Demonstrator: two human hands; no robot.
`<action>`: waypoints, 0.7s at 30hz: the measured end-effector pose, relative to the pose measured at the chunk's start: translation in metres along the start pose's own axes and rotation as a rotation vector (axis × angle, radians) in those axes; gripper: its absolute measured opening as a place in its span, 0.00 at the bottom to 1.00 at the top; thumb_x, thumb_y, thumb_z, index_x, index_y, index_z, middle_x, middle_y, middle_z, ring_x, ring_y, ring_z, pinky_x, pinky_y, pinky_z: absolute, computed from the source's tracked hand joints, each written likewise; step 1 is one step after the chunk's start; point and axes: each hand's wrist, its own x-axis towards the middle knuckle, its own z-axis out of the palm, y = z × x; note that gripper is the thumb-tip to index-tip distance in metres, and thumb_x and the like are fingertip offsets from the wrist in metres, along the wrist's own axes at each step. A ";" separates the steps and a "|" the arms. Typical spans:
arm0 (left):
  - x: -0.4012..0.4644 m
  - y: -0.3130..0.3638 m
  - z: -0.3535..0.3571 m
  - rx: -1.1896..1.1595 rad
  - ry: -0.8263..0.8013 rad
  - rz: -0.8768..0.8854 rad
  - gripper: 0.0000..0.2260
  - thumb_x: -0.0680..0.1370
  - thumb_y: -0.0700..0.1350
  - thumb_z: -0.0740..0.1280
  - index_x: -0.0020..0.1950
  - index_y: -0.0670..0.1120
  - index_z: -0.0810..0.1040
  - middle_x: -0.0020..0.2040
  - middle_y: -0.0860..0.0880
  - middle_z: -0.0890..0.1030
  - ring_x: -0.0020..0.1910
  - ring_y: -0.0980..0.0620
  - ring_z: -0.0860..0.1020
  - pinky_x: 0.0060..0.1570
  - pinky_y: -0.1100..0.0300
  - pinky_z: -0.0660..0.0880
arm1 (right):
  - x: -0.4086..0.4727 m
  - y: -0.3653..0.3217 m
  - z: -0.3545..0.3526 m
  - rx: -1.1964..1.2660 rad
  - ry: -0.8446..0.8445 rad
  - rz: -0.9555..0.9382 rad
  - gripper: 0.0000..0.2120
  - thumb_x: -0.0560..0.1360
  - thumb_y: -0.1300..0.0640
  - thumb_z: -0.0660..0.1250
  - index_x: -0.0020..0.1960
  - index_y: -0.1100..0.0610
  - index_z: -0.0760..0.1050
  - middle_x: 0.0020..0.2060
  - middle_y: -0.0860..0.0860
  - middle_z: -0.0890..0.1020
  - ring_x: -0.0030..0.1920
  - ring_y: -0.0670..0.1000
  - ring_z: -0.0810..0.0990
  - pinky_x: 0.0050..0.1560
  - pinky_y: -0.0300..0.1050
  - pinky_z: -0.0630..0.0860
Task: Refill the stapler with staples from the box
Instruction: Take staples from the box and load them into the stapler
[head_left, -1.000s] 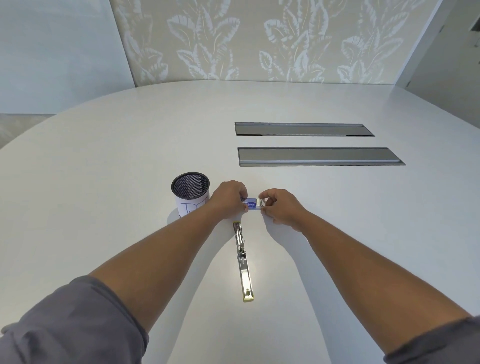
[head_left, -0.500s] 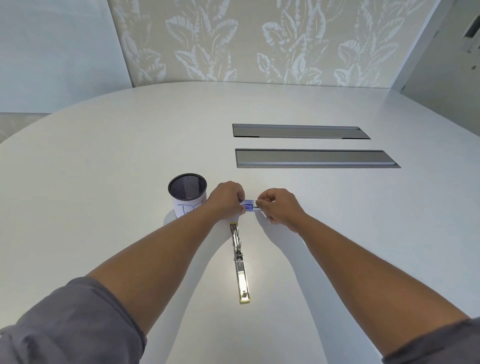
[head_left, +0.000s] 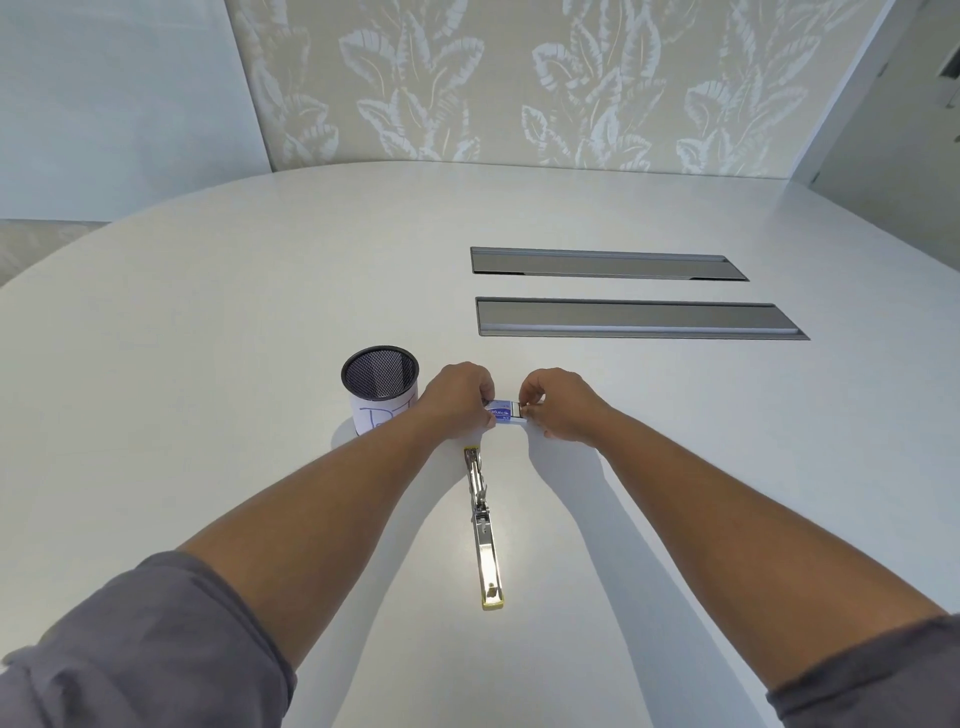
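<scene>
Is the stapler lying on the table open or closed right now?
Open. The stapler lies unfolded flat in one long line on the table, its metal inside facing up.

Small blue-and-white staple box (head_left: 505, 413), lying flat and crosswise just off the counter (head_left: 208, 322), pinched at each end between left hand (head_left: 457, 397) and right hand (head_left: 558, 405). Metal stapler (head_left: 483, 525) swung fully open, stretched out flat in one long line, yellow-tipped at both ends, just nearer than the box.
</scene>
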 end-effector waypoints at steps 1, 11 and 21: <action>0.000 0.000 0.000 0.002 0.000 0.000 0.13 0.69 0.41 0.77 0.52 0.44 0.82 0.54 0.48 0.82 0.54 0.46 0.79 0.54 0.53 0.78 | 0.000 0.000 0.000 -0.001 -0.001 -0.002 0.04 0.77 0.62 0.68 0.51 0.60 0.80 0.52 0.56 0.82 0.38 0.55 0.79 0.42 0.55 0.82; 0.000 0.000 0.000 -0.003 -0.001 -0.007 0.13 0.69 0.41 0.77 0.52 0.44 0.82 0.53 0.48 0.82 0.53 0.47 0.79 0.53 0.54 0.78 | -0.002 0.003 0.000 -0.010 0.011 -0.054 0.04 0.77 0.63 0.69 0.50 0.60 0.81 0.51 0.55 0.83 0.39 0.52 0.76 0.41 0.44 0.72; 0.000 0.001 0.000 -0.006 -0.006 -0.014 0.12 0.69 0.41 0.76 0.51 0.45 0.82 0.51 0.48 0.83 0.52 0.47 0.80 0.53 0.53 0.79 | 0.004 0.003 -0.003 -0.033 -0.032 -0.045 0.04 0.76 0.61 0.70 0.50 0.58 0.81 0.52 0.54 0.82 0.36 0.49 0.74 0.34 0.39 0.69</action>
